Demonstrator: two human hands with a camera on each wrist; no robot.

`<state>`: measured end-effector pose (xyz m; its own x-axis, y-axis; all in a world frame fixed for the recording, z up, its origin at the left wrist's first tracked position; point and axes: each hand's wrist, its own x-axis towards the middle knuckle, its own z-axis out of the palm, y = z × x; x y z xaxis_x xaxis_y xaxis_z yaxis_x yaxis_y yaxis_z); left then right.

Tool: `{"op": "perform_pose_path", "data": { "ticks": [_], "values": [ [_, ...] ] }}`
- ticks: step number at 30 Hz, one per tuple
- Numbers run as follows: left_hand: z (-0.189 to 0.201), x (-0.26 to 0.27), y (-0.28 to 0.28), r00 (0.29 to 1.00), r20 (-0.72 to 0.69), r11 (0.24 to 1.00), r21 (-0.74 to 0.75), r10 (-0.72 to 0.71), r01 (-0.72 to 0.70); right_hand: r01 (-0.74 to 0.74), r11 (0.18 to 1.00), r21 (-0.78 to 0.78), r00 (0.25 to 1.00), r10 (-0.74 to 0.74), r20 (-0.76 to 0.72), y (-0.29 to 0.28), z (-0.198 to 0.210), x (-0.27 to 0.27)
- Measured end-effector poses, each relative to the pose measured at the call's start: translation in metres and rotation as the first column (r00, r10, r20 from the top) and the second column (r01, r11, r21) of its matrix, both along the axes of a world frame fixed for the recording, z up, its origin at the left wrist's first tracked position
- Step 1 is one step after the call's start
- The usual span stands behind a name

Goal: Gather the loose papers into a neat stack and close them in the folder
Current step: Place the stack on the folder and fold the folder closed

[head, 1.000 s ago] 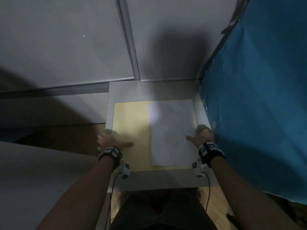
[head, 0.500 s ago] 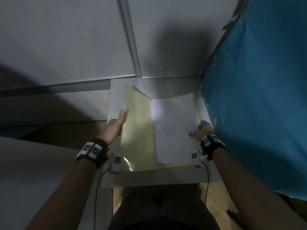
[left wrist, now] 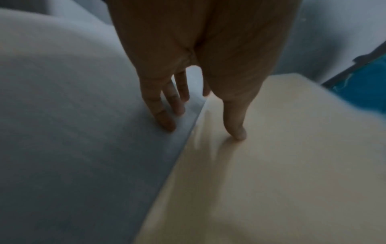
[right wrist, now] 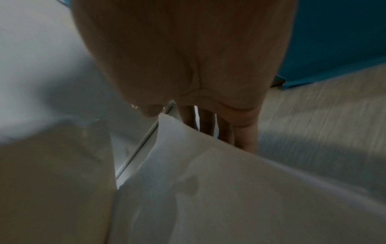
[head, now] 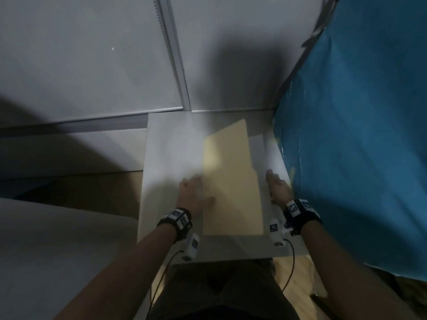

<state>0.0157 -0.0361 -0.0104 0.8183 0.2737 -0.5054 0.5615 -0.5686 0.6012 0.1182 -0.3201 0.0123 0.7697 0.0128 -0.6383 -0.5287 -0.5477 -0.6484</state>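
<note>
The cream folder (head: 231,181) lies on the small grey table (head: 166,158), its cover folded over to the right and skewed at the far end. A strip of the white papers (head: 257,148) shows along its right side. My left hand (head: 194,192) sits at the folder's left edge; in the left wrist view the left hand (left wrist: 203,131) has straight fingers (left wrist: 167,122) on the table and the thumb on the folder (left wrist: 282,165). My right hand (head: 276,188) lies at the papers' right edge; the papers (right wrist: 208,189) rise between its thumb and straight fingers (right wrist: 244,137).
A blue sheet (head: 358,135) hangs close along the table's right side. A grey wall with a metal strip (head: 172,54) stands behind the table. Bare tabletop lies left of the folder. Cables run from both wrist cameras over my lap.
My left hand lifted the folder's left cover and swung it over to the right onto the papers. My right hand drew back from on top of the papers to their right edge.
</note>
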Motion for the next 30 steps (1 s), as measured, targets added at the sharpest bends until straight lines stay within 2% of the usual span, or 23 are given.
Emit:
{"op": "perform_pose_path", "data": {
  "ticks": [2,3,5,7,8,10,13,17,20,23,27,30],
  "values": [
    [-0.011,-0.005,-0.007,0.998,0.007,0.997,0.036,0.068,-0.068,0.075,0.983,0.17,0.992,-0.057,-0.112,0.007,0.012,-0.011],
    [-0.017,-0.008,-0.01,0.994,0.009,0.993,0.045,0.113,-0.113,0.057,0.968,0.244,0.989,-0.022,-0.143,0.01,0.015,-0.018],
    [-0.024,-0.012,-0.013,0.975,0.02,0.974,0.027,0.223,-0.223,-0.119,0.958,0.262,0.985,0.148,-0.094,0.011,0.008,-0.023],
    [-0.028,-0.015,-0.012,0.957,0.036,0.958,-0.028,0.287,-0.286,-0.287,0.938,0.194,0.95,0.304,-0.065,0.015,-0.005,-0.031],
    [-0.026,-0.017,-0.012,0.955,0.034,0.954,-0.07,0.295,-0.292,-0.321,0.94,0.114,0.941,0.33,-0.075,0.02,-0.011,-0.035],
    [-0.021,-0.019,-0.009,0.955,0.032,0.949,-0.129,0.294,-0.287,-0.317,0.948,0.025,0.945,0.318,-0.073,0.037,-0.015,-0.044],
    [-0.016,-0.021,0.006,0.945,0.11,0.939,-0.192,0.309,-0.285,-0.298,0.954,0.022,0.954,0.298,-0.042,0.056,-0.018,-0.045],
    [-0.001,-0.015,0.044,0.892,0.22,0.909,-0.235,0.394,-0.344,-0.363,0.93,0.051,0.924,0.352,0.151,0.084,-0.023,-0.024],
    [0.01,-0.003,0.075,0.851,0.267,0.89,-0.193,0.452,-0.412,-0.341,0.94,0.017,0.927,0.333,0.173,0.116,-0.025,0.003],
    [0.019,0.012,0.101,0.816,0.237,0.849,-0.187,0.527,-0.494,-0.352,0.936,0.005,0.918,0.344,0.199,0.154,-0.025,0.027],
    [0.012,0.026,0.121,0.804,0.186,0.825,-0.134,0.565,-0.549,-0.345,0.936,-0.073,0.904,0.352,0.241,0.192,-0.036,0.05],
    [0.001,0.023,0.129,0.823,0.157,0.838,-0.092,0.545,-0.538,-0.404,0.906,-0.131,0.875,0.424,0.234,0.202,-0.038,0.053]
  ]
}}
